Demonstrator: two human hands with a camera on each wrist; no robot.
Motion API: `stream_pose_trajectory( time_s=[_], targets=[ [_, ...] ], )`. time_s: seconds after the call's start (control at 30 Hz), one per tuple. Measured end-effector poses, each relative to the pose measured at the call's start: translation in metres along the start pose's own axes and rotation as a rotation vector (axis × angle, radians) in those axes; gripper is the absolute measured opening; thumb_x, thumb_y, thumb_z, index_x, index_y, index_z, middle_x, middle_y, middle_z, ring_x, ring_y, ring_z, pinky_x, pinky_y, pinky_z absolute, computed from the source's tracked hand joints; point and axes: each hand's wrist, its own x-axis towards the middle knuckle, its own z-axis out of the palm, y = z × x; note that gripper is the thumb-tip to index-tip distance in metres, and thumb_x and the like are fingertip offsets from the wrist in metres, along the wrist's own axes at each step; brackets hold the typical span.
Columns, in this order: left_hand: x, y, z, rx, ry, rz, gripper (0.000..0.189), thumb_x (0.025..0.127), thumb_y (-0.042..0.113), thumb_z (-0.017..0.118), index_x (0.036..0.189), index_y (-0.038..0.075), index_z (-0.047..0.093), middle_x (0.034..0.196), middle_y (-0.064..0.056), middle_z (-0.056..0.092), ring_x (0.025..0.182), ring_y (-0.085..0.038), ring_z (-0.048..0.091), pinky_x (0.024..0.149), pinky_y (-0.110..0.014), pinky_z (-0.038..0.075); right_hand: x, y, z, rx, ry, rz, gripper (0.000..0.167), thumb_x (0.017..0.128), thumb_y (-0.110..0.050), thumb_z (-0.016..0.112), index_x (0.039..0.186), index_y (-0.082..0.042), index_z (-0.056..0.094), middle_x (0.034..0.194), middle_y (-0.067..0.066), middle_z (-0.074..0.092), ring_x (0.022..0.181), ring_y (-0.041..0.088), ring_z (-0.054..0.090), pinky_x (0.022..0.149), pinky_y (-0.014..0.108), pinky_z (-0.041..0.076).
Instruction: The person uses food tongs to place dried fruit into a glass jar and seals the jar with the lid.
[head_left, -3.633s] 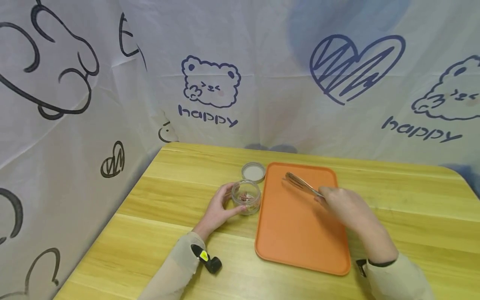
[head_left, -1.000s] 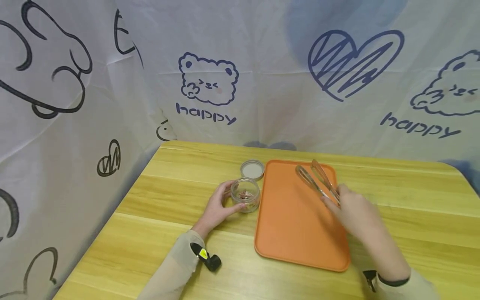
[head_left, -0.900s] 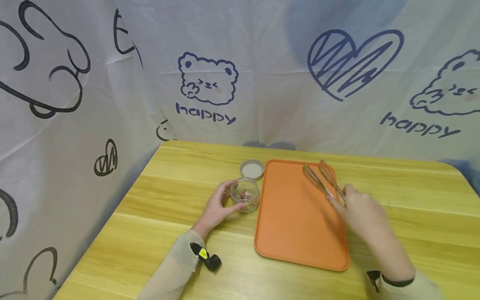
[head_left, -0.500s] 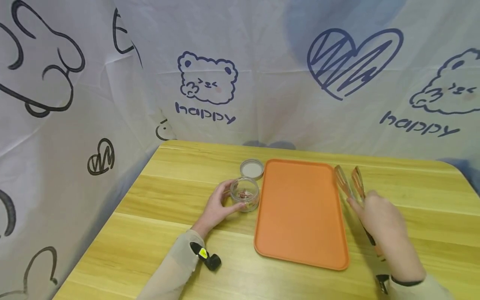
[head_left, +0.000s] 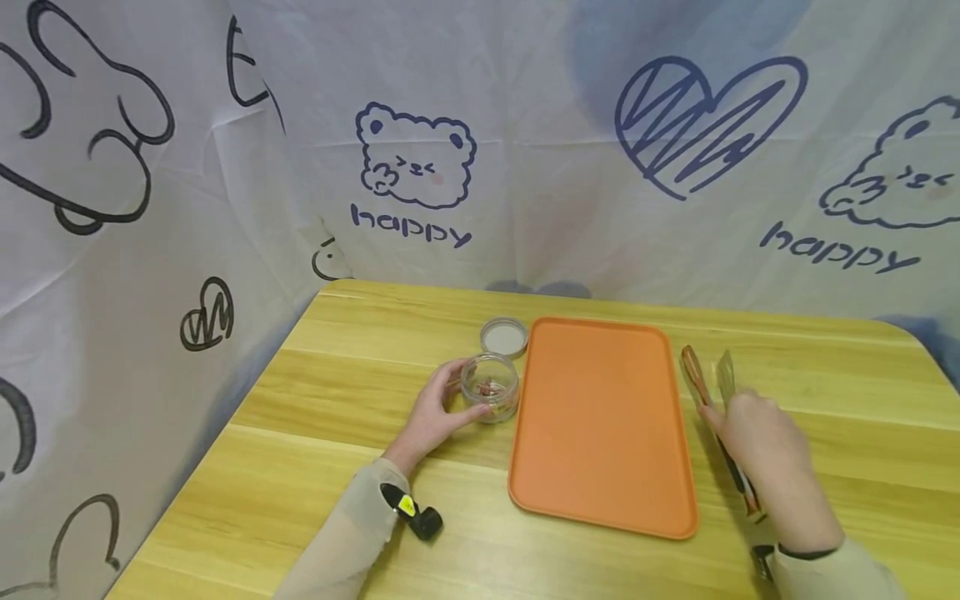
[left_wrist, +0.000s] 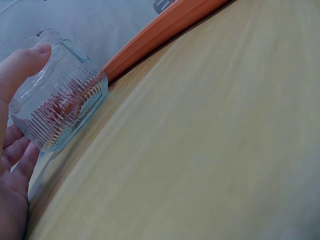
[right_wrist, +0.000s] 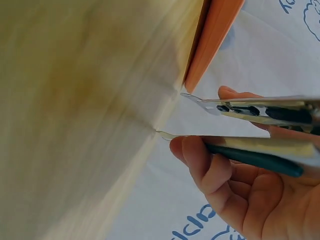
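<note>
My left hand (head_left: 429,422) holds a small clear glass jar (head_left: 492,407), thumb on the near side and fingers round the far side. Small reddish pieces show at the bottom of the ribbed jar (left_wrist: 65,102) in the left wrist view. To the right of the tray, my right hand (head_left: 768,442) grips a pair of metal tongs (head_left: 696,377) with dark grip pads. The two arms of the tongs (right_wrist: 262,142) stand spread, nothing between them, tips right at the tabletop in the right wrist view.
An orange tray (head_left: 600,433) lies between the two hands, bare on top. Behind the jar a round lid (head_left: 504,338) lies near the tray's left edge. The wooden table (head_left: 315,400) ends at a white cloth (head_left: 555,208) with drawings at the back and left.
My right hand has carried the tongs from above the tray rightward past its edge and lowered them to the table. The left hand and the jar have stayed in place.
</note>
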Motion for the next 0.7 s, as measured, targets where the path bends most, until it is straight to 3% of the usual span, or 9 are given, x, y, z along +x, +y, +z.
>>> stream_pose_trajectory(
  time_s=[0.3, 0.47, 0.7],
  targets=[
    [-0.001, 0.000, -0.001, -0.005, -0.008, -0.010, 0.072, 0.078, 0.019, 0.081, 0.138, 0.011, 0.044, 0.137, -0.006, 0.048, 0.127, -0.021, 0.044, 0.109, -0.036, 0.035, 0.002, 0.000, 0.005, 0.003, -0.059, 0.001, 0.047, 0.095, -0.040, 0.055, 0.075, 0.003, 0.054, 0.065, 0.017, 0.054, 0.049, 0.024, 0.050, 0.038, 0.034, 0.039],
    [-0.001, 0.003, -0.002, -0.005, -0.022, -0.026, 0.073, 0.078, 0.015, 0.080, 0.140, 0.008, 0.042, 0.139, -0.012, 0.046, 0.128, -0.025, 0.043, 0.110, -0.038, 0.034, 0.004, -0.001, 0.006, 0.000, -0.095, 0.009, 0.048, 0.095, -0.041, 0.054, 0.068, -0.002, 0.054, 0.062, 0.012, 0.052, 0.048, 0.022, 0.049, 0.039, 0.033, 0.040],
    [-0.005, 0.032, -0.005, 0.002, -0.053, -0.018, 0.071, 0.081, 0.010, 0.077, 0.139, -0.002, 0.039, 0.138, -0.022, 0.044, 0.128, -0.034, 0.042, 0.110, -0.043, 0.034, 0.004, 0.003, 0.012, -0.012, -0.098, -0.026, 0.048, 0.095, -0.039, 0.055, 0.060, -0.007, 0.049, 0.055, 0.006, 0.045, 0.043, 0.018, 0.043, 0.039, 0.029, 0.037]
  ],
)
